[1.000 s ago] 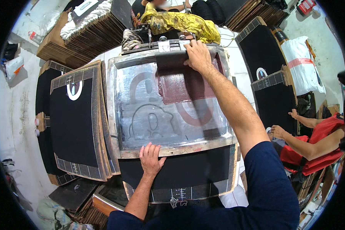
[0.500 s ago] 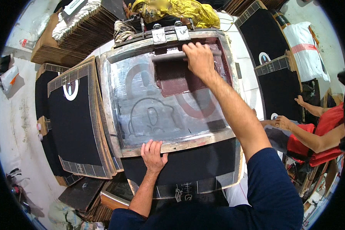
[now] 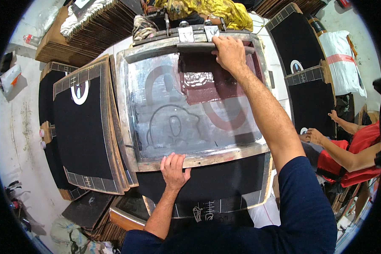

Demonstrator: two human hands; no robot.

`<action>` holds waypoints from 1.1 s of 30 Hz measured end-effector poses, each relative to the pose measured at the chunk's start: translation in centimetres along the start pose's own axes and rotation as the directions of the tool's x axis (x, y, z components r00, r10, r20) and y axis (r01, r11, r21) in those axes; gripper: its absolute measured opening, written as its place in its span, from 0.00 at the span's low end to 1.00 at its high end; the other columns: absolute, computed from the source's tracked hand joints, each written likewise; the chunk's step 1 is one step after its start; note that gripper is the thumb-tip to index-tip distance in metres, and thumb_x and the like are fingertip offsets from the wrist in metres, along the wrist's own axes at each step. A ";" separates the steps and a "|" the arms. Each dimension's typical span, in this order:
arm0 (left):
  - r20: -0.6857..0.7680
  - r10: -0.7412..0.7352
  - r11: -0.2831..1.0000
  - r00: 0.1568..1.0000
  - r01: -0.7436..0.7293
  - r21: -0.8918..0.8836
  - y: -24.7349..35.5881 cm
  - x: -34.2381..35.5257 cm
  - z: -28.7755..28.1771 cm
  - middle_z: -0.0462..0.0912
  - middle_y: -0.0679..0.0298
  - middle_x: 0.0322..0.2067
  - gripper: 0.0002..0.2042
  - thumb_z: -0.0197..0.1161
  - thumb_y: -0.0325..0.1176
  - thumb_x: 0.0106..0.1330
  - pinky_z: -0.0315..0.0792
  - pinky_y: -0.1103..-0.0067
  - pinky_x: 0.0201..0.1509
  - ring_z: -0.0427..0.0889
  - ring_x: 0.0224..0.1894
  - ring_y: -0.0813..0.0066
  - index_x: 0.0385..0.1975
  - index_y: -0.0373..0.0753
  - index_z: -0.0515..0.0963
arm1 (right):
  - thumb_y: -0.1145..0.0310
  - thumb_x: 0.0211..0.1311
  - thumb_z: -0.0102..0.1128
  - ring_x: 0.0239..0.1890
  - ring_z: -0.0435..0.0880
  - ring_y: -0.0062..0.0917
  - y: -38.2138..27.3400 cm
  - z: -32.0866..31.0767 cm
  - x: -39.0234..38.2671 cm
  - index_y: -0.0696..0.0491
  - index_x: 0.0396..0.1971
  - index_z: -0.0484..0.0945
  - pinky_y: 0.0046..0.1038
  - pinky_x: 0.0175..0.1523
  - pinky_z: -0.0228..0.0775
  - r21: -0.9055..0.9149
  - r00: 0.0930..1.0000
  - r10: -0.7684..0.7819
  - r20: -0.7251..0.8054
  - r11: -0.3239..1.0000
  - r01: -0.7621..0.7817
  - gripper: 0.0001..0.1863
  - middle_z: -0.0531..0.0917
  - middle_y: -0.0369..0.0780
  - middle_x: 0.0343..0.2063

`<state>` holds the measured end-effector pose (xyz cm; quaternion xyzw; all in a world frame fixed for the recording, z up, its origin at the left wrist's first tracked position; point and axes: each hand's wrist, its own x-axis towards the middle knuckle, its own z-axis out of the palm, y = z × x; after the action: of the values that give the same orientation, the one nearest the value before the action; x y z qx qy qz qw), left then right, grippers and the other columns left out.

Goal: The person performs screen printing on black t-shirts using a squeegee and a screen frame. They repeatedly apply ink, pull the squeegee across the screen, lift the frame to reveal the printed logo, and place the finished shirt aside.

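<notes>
A framed printing screen (image 3: 163, 142) lies over a board covered in black cloth (image 3: 216, 186). Dark maroon ink (image 3: 216, 89) covers the upper right of its mesh, with a glossy wet patch, beside outlined shapes. At the far rail, my right hand (image 3: 230, 53) grips a squeegee (image 3: 199, 47) with its fingers wrapped over the top edge. Some of the blade is hidden behind that hand. My left hand (image 3: 174, 169) holds the frame's near rail, fingers on top and thumb low against its front side.
Boards with black cloth and a white-ringed print (image 3: 82, 127) lean at the left. Similar boards (image 3: 311, 101) stand at the right, next to a white wrapped bundle (image 3: 340, 63). A co-worker in red (image 3: 355, 156) sits at the right. Hinge clamps (image 3: 186, 34) hold the screen's far side.
My right hand has pushed the squeegee away from me up to the far rail, baring wet ink behind it. My left hand keeps its hold. The whole view has shifted slightly.
</notes>
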<state>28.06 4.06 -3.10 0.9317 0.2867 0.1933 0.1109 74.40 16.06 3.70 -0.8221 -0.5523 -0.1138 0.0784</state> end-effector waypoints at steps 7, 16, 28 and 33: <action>0.004 -0.009 1.000 1.000 0.009 -0.017 -0.1 -0.1 0.1 0.80 0.61 0.55 0.30 0.74 0.39 0.52 0.59 0.55 0.76 0.75 0.66 0.57 0.58 0.42 0.79 | 0.73 0.57 0.68 0.49 0.82 0.35 -3.0 -3.9 -11.0 0.47 0.45 0.80 0.42 0.50 0.71 0.013 0.999 -0.054 -0.005 0.998 0.054 0.15 0.82 0.36 0.40; 0.007 -0.013 1.000 1.000 0.013 -0.027 0.7 1.4 -1.1 0.81 0.61 0.53 0.31 0.77 0.36 0.48 0.61 0.56 0.74 0.76 0.64 0.58 0.57 0.42 0.79 | 0.72 0.61 0.67 0.48 0.81 0.31 -4.1 -4.1 -15.3 0.48 0.46 0.80 0.37 0.55 0.68 0.043 0.997 -0.060 -0.047 0.997 0.062 0.13 0.82 0.34 0.41; 0.134 -0.080 0.964 0.988 0.111 -0.241 2.3 5.4 -7.0 0.84 0.61 0.42 0.22 0.78 0.30 0.47 0.67 0.62 0.58 0.80 0.48 0.58 0.45 0.38 0.84 | 0.68 0.58 0.76 0.52 0.84 0.41 -0.9 -7.1 -8.8 0.49 0.50 0.83 0.47 0.56 0.69 0.215 0.967 -0.072 0.243 0.976 0.019 0.20 0.88 0.40 0.44; 0.131 -0.093 0.968 0.987 0.121 -0.222 2.5 5.5 -7.3 0.84 0.62 0.41 0.22 0.79 0.31 0.46 0.67 0.62 0.58 0.80 0.47 0.59 0.45 0.38 0.84 | 0.69 0.56 0.77 0.52 0.85 0.43 -0.4 -5.8 -7.6 0.49 0.49 0.84 0.49 0.58 0.69 0.209 0.966 -0.122 0.226 0.975 0.075 0.20 0.88 0.42 0.43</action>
<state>30.42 5.93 5.88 0.9057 0.3053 0.1625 0.2450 70.71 7.99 7.20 -0.7893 -0.6066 0.0372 0.0877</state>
